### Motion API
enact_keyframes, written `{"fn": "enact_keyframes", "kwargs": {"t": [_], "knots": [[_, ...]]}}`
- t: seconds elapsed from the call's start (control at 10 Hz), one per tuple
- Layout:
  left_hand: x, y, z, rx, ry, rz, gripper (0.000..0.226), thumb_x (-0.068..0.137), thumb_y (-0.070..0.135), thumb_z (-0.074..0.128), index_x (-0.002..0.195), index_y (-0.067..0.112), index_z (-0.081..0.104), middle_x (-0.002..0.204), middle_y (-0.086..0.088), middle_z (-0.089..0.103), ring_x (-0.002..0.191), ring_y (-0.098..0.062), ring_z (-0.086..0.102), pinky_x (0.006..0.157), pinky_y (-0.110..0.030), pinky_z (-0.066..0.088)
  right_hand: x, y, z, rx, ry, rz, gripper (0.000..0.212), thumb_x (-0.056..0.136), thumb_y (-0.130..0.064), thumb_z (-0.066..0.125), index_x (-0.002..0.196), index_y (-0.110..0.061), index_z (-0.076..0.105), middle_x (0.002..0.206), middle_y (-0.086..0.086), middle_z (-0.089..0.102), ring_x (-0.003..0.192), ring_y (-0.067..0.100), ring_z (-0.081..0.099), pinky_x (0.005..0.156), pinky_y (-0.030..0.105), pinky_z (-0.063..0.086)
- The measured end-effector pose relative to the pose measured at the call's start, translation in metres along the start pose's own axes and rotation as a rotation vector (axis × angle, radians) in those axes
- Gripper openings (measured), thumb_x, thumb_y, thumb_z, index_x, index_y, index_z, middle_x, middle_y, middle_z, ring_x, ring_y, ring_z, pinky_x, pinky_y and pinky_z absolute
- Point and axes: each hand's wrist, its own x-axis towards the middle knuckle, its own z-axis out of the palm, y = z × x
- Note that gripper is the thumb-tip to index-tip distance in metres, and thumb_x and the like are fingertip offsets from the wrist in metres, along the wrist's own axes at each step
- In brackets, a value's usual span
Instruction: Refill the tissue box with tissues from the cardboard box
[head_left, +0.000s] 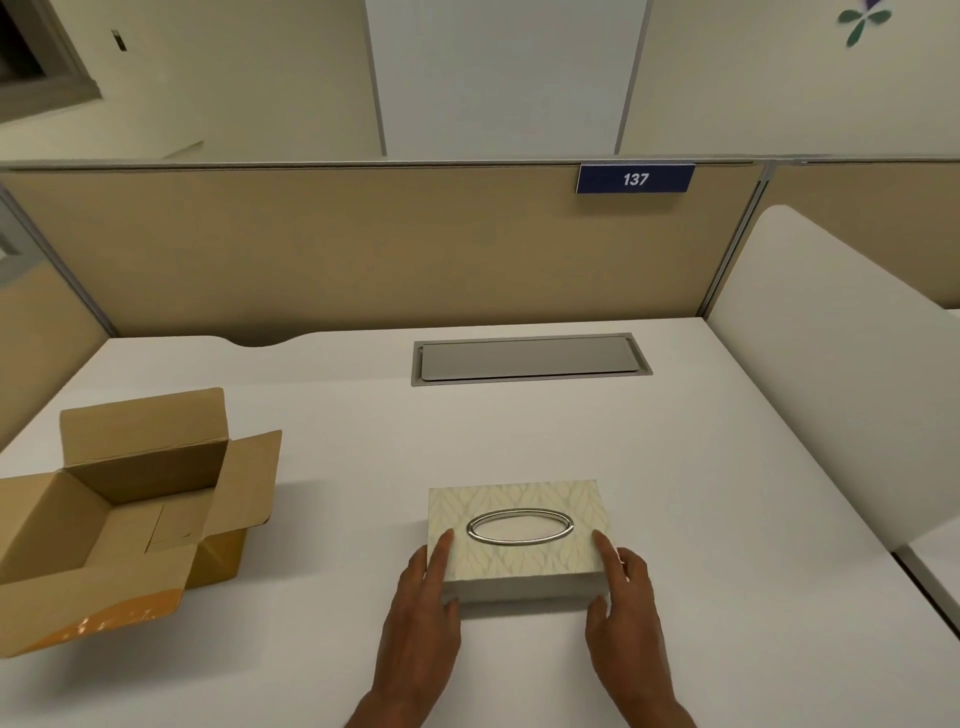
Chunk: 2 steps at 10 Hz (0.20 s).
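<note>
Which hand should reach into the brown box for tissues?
The left hand, probably. The cardboard box sits open on the left of the desk, nearer that hand, while the right hand can steady the tissue box. No tissues are visible inside.

tissue box (519, 564): showing matt, leaf-patterned lid | oval ring (519, 526): gleaming as polished metal | cardboard box (119, 519): looking matt brown, glossy tape on front flap | table (571, 431): appearing smooth, matt white
</note>
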Motion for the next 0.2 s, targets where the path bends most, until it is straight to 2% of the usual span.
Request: {"fn": "enact_keyframes", "kwargs": {"t": [0.1, 0.2], "knots": [[-0.003, 0.008, -0.008, 0.025, 0.031, 0.008, 0.075, 0.092, 0.016, 0.058, 0.153, 0.038, 0.019, 0.161, 0.002, 0.029, 0.148, -0.016, 0.027, 0.117, -0.029, 0.030, -0.001, -0.011, -0.007, 0.015, 0.054, -0.003, 0.076, 0.083, 0.015, 0.049, 0.148, -0.025, 0.040, 0.145, 0.007, 0.041, 0.133, 0.026, 0.041, 0.095, 0.039, 0.049], [-0.014, 0.023, -0.022, 0.033, 0.111, 0.053, 0.068, 0.095, 0.025, 0.056, 0.152, 0.033, 0.021, 0.161, 0.005, 0.027, 0.150, -0.012, 0.021, 0.118, -0.024, 0.021, -0.008, -0.037, -0.021, 0.070, 0.120, -0.041, 0.067, 0.089, 0.004, 0.053, 0.148, -0.025, 0.040, 0.152, 0.004, 0.035, 0.141, 0.023, 0.033, 0.107, 0.047, 0.043]]}}
